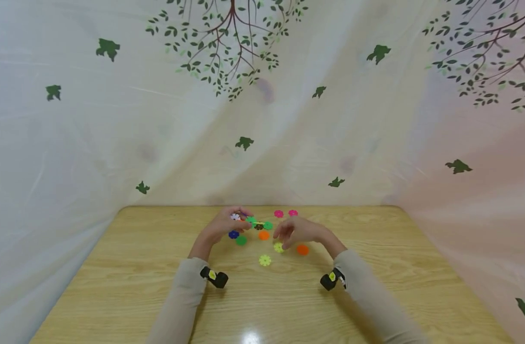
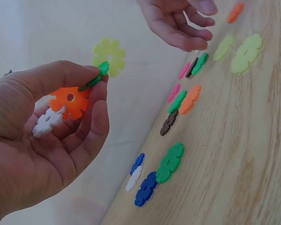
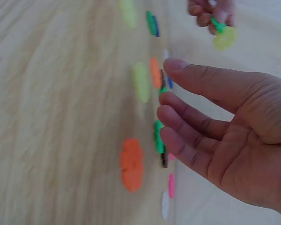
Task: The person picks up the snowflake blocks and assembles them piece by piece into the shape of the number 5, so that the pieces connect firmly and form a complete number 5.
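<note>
My left hand (image 1: 223, 224) is raised over the far part of the table. Between thumb and index finger it pinches a green notched flower disc (image 2: 101, 75). A yellow disc (image 2: 114, 57) joins on beyond the fingertips, and an orange disc (image 2: 69, 104) and a white disc (image 2: 48, 123) sit inside the curve of the fingers. My right hand (image 1: 303, 230) hovers to the right with loosely bent fingers and nothing between them. In the head view it overlaps the edge of a loose yellow disc (image 1: 278, 247).
On the wooden table (image 1: 159, 291) lie several loose discs: a nearer yellow disc (image 1: 265, 260), an orange disc (image 1: 303, 250), a green disc (image 1: 241, 241), a dark blue disc (image 1: 234, 234) and a pink disc (image 1: 293, 213). A printed cloth (image 1: 288, 167) hangs behind the table's far edge.
</note>
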A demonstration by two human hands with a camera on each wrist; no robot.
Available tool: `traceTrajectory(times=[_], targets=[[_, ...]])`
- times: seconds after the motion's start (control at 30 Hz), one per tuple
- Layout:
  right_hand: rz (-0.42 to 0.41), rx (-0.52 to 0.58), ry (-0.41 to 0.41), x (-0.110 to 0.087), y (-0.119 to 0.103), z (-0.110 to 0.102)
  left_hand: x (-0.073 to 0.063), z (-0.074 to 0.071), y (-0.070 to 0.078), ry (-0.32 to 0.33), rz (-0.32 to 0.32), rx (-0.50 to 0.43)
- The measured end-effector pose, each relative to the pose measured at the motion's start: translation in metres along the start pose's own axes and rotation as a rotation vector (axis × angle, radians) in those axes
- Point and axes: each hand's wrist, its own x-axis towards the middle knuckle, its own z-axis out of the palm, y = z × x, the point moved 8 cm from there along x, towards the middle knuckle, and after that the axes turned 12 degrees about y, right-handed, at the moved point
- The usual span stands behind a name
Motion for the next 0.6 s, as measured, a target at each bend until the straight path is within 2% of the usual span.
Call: traceTrajectory(times=[0.3, 0.6], targets=[[-0.067, -0.045, -0.008, 0.002, 0.009, 0.013, 0.002, -0.004, 0.001, 0.008, 0.007, -0.018], [-0.066, -0.103, -0.003, 0.002, 0.006, 0.016, 0.001, -0.006, 0.002, -0.001, 0.013, -0.036]])
